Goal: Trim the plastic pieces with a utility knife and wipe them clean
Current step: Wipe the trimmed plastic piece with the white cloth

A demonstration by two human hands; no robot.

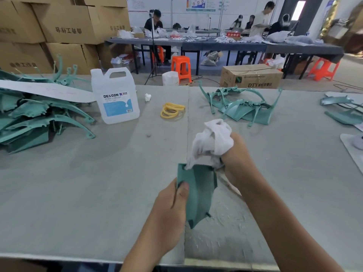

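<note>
Left hand (pixel 170 211) grips the green plastic piece (pixel 198 189) by its left edge, thumb pressed flat on the inner face, the other fingers hidden behind it. The piece is held just above the near part of the grey table (pixel 88 193), tilted, its point downward. At its upper edge the right hand (pixel 237 160) clutches a bunched white cloth (pixel 212 138), fingers curled round it, and the cloth touches the piece's top corner. Pale shavings (pixel 222 230) litter the table below. Farther off lie yellow rings (pixel 171 111), a white jug (pixel 115 97), a heap of green pieces (pixel 35 118) on the left and a smaller stack (pixel 241 108) on the right
</note>
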